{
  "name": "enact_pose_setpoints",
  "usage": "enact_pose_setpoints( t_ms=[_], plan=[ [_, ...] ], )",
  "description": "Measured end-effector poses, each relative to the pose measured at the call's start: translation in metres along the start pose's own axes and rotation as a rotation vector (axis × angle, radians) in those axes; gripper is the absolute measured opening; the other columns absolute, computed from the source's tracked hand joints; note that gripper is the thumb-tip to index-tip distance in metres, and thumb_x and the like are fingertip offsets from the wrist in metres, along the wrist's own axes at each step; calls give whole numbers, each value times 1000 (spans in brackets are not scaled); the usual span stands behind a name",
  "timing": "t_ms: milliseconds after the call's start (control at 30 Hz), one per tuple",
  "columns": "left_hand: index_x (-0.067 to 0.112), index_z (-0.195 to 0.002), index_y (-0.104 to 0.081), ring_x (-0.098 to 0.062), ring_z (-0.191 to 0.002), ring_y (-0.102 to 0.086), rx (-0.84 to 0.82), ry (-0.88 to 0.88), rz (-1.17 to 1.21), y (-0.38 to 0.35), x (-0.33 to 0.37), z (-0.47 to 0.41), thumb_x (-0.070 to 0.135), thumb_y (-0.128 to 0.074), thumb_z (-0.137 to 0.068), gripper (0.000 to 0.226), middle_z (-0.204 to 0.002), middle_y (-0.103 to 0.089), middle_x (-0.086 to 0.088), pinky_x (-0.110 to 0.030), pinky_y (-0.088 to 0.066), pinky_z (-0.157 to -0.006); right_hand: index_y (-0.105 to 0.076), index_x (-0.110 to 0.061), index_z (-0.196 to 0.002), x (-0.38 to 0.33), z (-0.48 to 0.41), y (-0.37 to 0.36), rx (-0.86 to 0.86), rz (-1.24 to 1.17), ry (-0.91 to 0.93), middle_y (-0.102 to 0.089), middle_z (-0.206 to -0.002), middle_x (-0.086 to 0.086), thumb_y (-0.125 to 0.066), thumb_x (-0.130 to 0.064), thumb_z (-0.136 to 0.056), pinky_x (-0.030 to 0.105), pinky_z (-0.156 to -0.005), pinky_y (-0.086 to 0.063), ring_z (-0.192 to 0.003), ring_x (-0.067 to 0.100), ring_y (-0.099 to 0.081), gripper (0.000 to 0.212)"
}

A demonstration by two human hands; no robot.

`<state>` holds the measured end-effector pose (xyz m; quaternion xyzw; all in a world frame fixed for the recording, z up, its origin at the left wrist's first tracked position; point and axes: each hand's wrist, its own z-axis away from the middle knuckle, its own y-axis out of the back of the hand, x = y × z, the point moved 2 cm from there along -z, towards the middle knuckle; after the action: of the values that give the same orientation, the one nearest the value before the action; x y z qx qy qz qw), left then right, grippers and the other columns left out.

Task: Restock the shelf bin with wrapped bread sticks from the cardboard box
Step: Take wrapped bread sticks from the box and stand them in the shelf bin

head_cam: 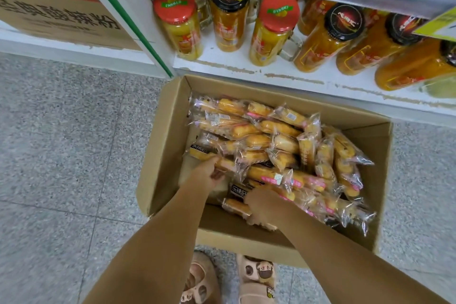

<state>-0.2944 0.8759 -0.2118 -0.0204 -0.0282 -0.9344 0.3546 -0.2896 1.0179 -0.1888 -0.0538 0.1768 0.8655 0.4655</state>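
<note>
The cardboard box (170, 131) sits on the floor below the shelf, heaped with wrapped bread sticks (278, 155) — gathering step. Left hand (206, 175) fingers curl around one stick; right hand (265, 207) presses into the pile, fingers hidden — next, lift toward the unseen bin.

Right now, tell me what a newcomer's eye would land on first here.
First, the open cardboard box on the floor, heaped with wrapped bread sticks. Both bare hands are in it: the left hand grips a stick near the box's left wall, the right hand rests on the pile near the front. Behind the box, jars of yellow fruit with red and black lids line the lowest shelf.
</note>
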Motion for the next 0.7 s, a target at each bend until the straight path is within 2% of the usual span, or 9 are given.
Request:
enact_pose_setpoints(
  t_ms=[67,133,267,333,433,533,567,633,700],
  plan=[
    [3,-94,-52,-26,-94,-55,14,21,12,1,-2,5,14,-61,-89,15,-89,-53,-15,-34,-52,-81,-61,-4,-110,1,4,1,-23,48,11,-64,-96,10,-64,-31,-87,30,-69,-40,-86,27,-59,35],
    [6,-92,-50,-30,-100,-52,27,42,-12,7,-1,12,15,-60,-89,14,-93,-50,-16,-38,-53,-82,-62,-4,-109,1,9,0,-28,58,8,-63,-91,8,-63,-30,-88,32,-72,-41,-84,26,-59,35],
    [11,-116,-48,-31,-106,-52,26,102,-51,26,5,30,9,-60,-84,35,-116,-46,-17,-43,-53,-76,-60,-3,-115,3,17,-8,-16,-129,-23,-66,-111,11,-65,-25,-86,30,-76,-45,-93,23,-60,36],
    [11,-117,-47,-29,-100,-54,7,113,-121,34,7,44,7,-56,-83,36,-111,-48,-16,-43,-53,-74,-56,-3,-122,8,27,-14,-49,-245,-82,-63,-116,10,-63,-27,-88,30,-81,-45,-94,22,-57,42],
    [10,-111,-48,-24,-79,-56,-29,77,-294,43,10,74,8,-53,-80,31,-89,-54,-14,-37,-53,-68,-44,-8,-136,17,56,-15,-59,-468,-157,-54,-127,7,-59,-33,-88,28,-86,-44,-109,22,-53,56],
    [10,-98,-50,-20,-69,-56,-78,7,-381,49,13,102,9,-53,-82,16,-75,-55,-10,-35,-52,-78,-33,-19,-143,22,84,-1,-13,-791,-161,-50,-116,2,-58,-21,-79,24,-71,-42,-96,16,-48,68],
    [9,-96,-51,-19,-68,-56,-93,-21,-381,50,14,115,10,-55,-85,12,-75,-57,-9,-33,-51,-74,-36,-19,-140,22,100,8,1,-911,-158,-48,-120,3,-58,-17,-76,26,-76,-45,-98,16,-46,68],
    [8,-95,-55,-18,-68,-57,-120,-116,-427,51,18,148,21,-62,-87,17,-74,-61,-8,-30,-49,-67,-52,-14,-115,18,135,26,18,-1124,-104,-49,-116,8,-59,-16,-70,33,-86,-48,-98,19,-48,46],
    [9,-93,-60,-17,-64,-58,-143,-220,-531,50,24,188,36,-62,-86,28,-70,-62,-6,-29,-48,-66,-54,-13,-99,10,176,51,41,-1330,1,-55,-93,8,-64,-15,-78,30,-72,-50,-80,19,-54,23]
  ],
)
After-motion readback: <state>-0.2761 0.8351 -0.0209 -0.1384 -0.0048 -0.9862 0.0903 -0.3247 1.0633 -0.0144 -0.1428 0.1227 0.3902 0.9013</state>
